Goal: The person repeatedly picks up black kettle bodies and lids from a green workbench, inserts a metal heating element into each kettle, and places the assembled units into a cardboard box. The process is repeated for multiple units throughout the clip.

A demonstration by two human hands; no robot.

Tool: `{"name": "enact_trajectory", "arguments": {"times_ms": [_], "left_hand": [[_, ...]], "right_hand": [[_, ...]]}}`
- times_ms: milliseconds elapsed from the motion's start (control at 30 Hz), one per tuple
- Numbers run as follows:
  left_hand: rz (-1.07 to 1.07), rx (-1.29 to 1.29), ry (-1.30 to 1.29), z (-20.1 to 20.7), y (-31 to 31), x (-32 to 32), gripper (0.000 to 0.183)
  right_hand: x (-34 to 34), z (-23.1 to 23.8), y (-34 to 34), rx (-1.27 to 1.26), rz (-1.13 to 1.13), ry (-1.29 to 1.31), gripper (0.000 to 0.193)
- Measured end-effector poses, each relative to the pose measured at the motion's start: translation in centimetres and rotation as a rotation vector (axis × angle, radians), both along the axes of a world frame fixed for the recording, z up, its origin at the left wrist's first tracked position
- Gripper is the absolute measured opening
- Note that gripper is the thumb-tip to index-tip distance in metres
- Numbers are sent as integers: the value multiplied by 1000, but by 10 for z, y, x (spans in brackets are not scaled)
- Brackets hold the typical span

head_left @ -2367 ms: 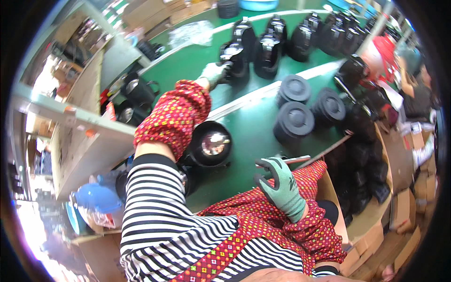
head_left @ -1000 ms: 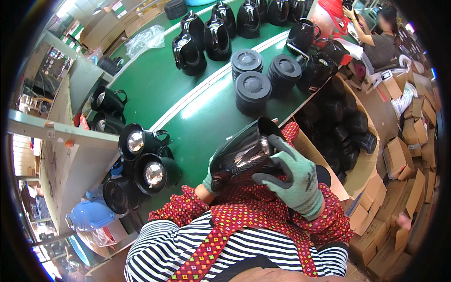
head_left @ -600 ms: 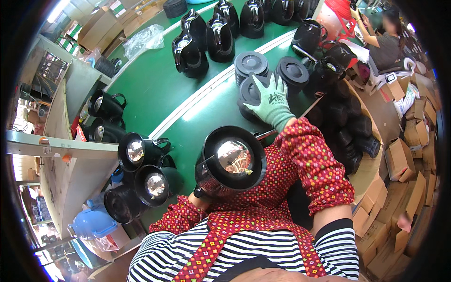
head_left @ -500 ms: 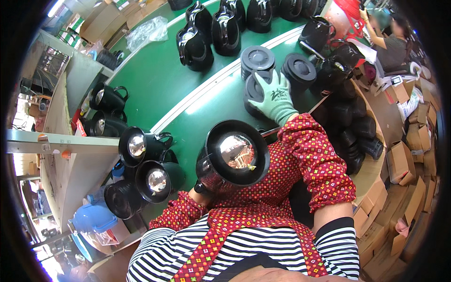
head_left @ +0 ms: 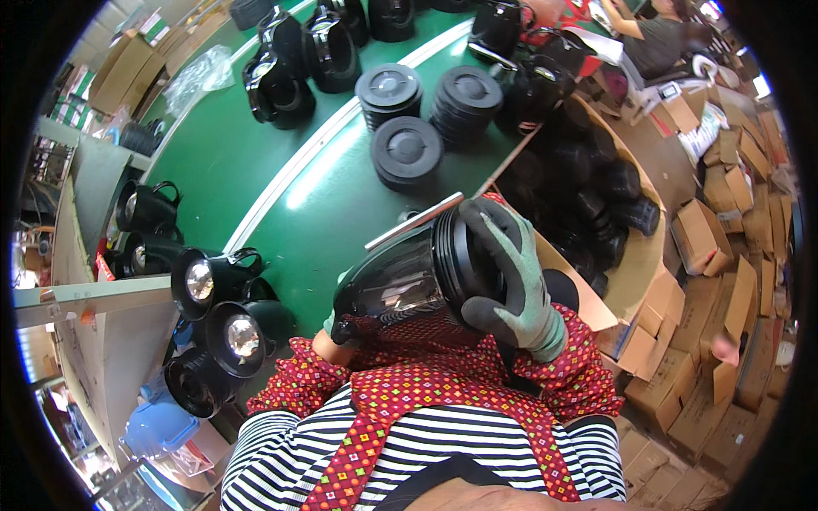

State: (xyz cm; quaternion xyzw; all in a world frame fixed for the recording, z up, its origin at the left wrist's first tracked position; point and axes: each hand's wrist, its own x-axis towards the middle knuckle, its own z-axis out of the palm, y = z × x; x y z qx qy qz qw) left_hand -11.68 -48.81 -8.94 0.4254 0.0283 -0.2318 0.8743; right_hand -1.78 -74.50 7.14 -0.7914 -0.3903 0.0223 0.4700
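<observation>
A glossy black jug (head_left: 388, 272) lies tilted on its side in front of my chest, its wide end turned to the right. My left hand (head_left: 330, 318), in a green glove, grips it from behind; most of its fingers are hidden by the jug. My right hand (head_left: 521, 285), in a green glove with dark fingertips, is wrapped round a black ribbed round lid (head_left: 452, 260) at that end. Whether the lid is seated cannot be seen. Beyond the jug, grey-black round lids (head_left: 407, 150) stand in three stacks on the green table (head_left: 315, 200).
Black jugs with shiny insides (head_left: 234, 336) stand at the left edge. More black jugs (head_left: 331, 51) fill the far side. To the right, an open carton (head_left: 654, 243) holds black round parts. Cardboard boxes (head_left: 716, 298) cover the floor, and another person (head_left: 656, 43) sits at far right.
My right hand has come back from the lid stacks to the jug with a lid. The jug has turned from its mouth facing up to its mouth facing right.
</observation>
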Motion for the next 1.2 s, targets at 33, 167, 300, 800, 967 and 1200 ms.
{"name": "enact_trajectory", "arguments": {"times_ms": [33,167,300,800,967,1200], "left_hand": [[-13,-1,8,0,-3,-1,61],[-68,3,26,3,-13,-4,59],[-121,2,47,10,-27,-1,57],[485,1051,-999,124,-45,17,49],[147,812,-624,94,-24,28,64],[-95,476,-486,36,-44,30,56]], "right_hand": [[-10,-3,-7,70,-16,62,99],[-34,-4,-37,107,-59,56,101],[-44,0,-65,148,-3,-52,106],[-71,-47,-106,533,-220,782,67],[-69,3,-132,174,-97,395,104],[-82,-2,-107,415,-214,293,92]]}}
